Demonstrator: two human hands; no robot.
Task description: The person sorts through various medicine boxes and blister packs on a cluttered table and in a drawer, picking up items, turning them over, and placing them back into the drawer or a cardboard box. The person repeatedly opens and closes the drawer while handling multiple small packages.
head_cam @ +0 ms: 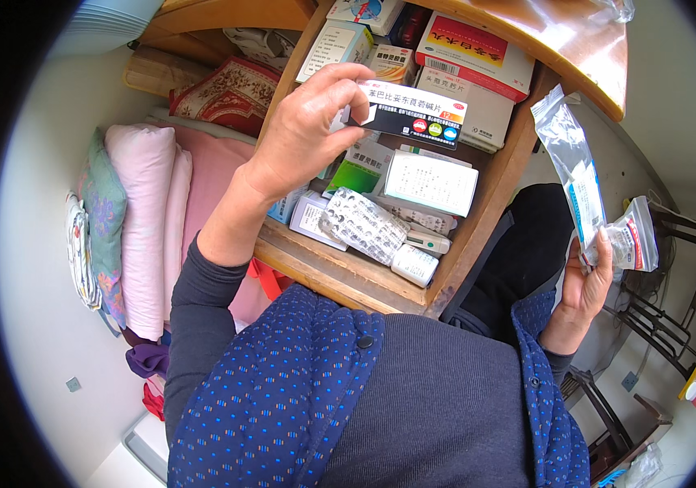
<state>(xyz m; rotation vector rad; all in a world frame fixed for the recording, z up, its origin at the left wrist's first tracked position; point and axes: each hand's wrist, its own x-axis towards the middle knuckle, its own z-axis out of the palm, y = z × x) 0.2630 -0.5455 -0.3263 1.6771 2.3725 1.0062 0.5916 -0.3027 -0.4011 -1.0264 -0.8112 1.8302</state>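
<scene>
My left hand (317, 116) pinches one end of a small black-and-white medicine box (412, 113) and holds it above an open wooden drawer (476, 226). Off the drawer's right side, my right hand (589, 277) grips clear plastic bags (579, 183) with printed packets inside. Within the drawer lie a white box (431, 182), a green-and-white box (357, 171) and a foil blister pack (367, 224). A digital thermometer (428, 241) and a white bottle (415, 265) are in the near right corner. Towards the back sits a red-and-white medicine box (473, 52) over a grey-white one (467, 104).
A glossy wooden tabletop (604, 61) overhangs the drawer's far right. To the left is a pink bed cover (213, 177) with folded pink bedding (143, 226). A dark metal rack (671, 323) stands at the right. My dark-clad leg (525, 226) is beside the drawer.
</scene>
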